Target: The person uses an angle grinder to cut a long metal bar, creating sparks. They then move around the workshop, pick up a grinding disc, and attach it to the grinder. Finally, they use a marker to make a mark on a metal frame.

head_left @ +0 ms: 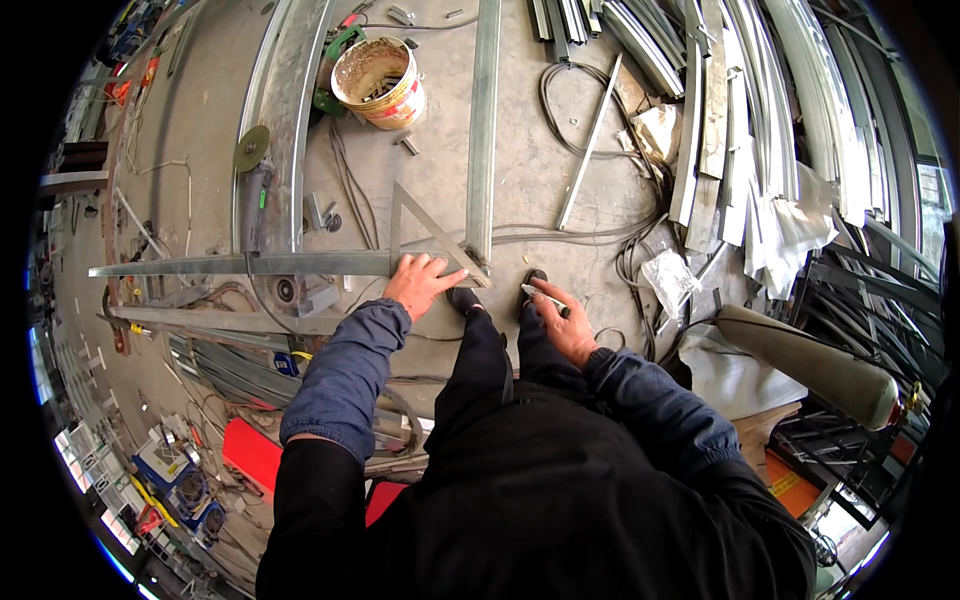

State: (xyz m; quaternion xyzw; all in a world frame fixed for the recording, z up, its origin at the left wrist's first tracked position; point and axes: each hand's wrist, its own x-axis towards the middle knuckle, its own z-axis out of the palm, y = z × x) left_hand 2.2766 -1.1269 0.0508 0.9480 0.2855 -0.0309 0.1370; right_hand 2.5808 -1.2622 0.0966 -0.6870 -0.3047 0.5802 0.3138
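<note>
My left hand (425,287) presses a flat metal triangle square (432,229) at the corner where a galvanised steel tube (200,266) running left meets another tube (483,130) running away from me. Its fingers are bent over the square's near edge and the tube. In my right hand (565,328) is a marker pen (540,294) with a whitish barrel and a dark end, held apart from the steel, over my right foot. An angle grinder (258,205) with a worn disc (252,149) rests on the frame to the left.
A dirty bucket (403,111) with small metal pieces inside stands beyond the square. Cables (600,237) loop across the concrete floor to the right. Long steel profiles (770,110) are stacked at far right, near a gas cylinder (810,365). A blue tape measure (287,363) lies at left.
</note>
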